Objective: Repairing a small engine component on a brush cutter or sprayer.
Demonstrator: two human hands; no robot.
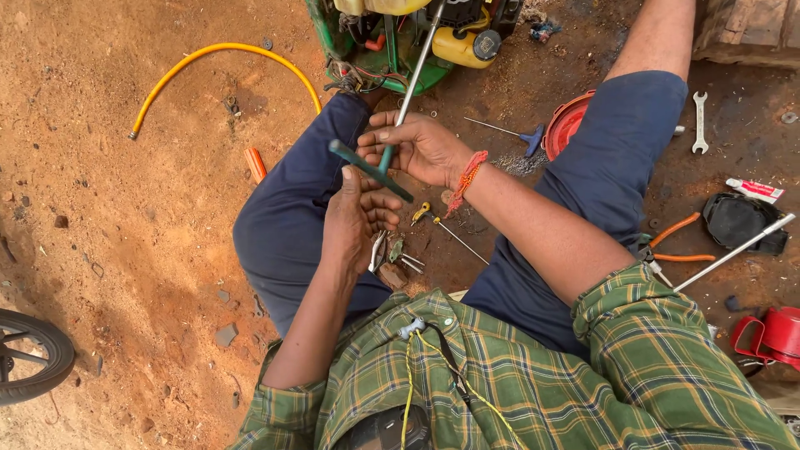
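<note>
Green plaid shirt (533, 375), navy trousers (292, 217)

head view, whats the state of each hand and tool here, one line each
left hand: closed on the T-handle tool
right hand: fingers curled round the tool's shaft
T-handle tool: held up, off the ground
second T-handle tool: lying on the ground
spanner: lying flat
orange-handled pliers: handles spread
yellow hose: curved, lying loose
</note>
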